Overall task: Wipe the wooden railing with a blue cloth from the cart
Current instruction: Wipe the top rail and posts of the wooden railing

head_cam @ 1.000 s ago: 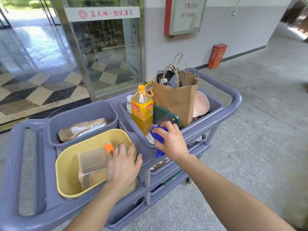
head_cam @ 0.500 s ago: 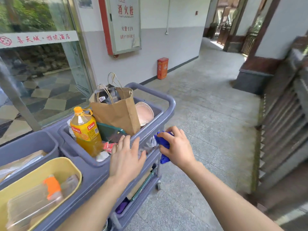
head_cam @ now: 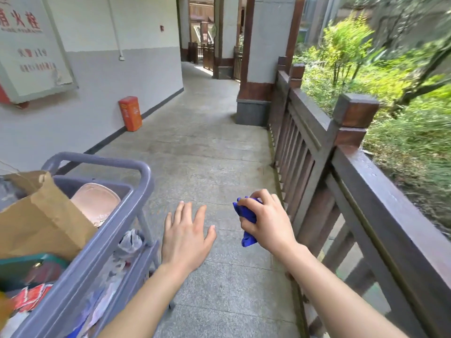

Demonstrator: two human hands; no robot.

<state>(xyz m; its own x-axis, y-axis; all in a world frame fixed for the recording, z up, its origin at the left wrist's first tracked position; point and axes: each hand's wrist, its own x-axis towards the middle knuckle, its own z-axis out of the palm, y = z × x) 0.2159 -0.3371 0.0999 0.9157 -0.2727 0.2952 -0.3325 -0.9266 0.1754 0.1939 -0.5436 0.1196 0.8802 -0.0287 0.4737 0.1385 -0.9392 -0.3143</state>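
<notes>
At centre right of the frame, the cloth (head_cam: 247, 219) is seen bunched in the right hand (head_cam: 269, 224), whose grip is closed round it, one blue end hanging below the fist. It is held over the floor (head_cam: 207, 147), between the cart (head_cam: 136, 181) at lower left and the railing (head_cam: 380, 189) at right, touching neither. The left hand (head_cam: 186, 236) is shown empty, its grip wide and fingers spread, palm down beside the cart. The cloth is judged soft, light and limp; it is best taken as a wad in the palm, so that a flat pad can be pressed along the top rail. The railing is judged stiff and fixed, its dark finish slightly glossy. On the wall sign (head_cam: 29, 47) at upper left, large red characters are partly cut off by the frame edge; the smaller lines are too blurred to be read. The lettering on the orange box (head_cam: 130, 113) is illegible.
</notes>
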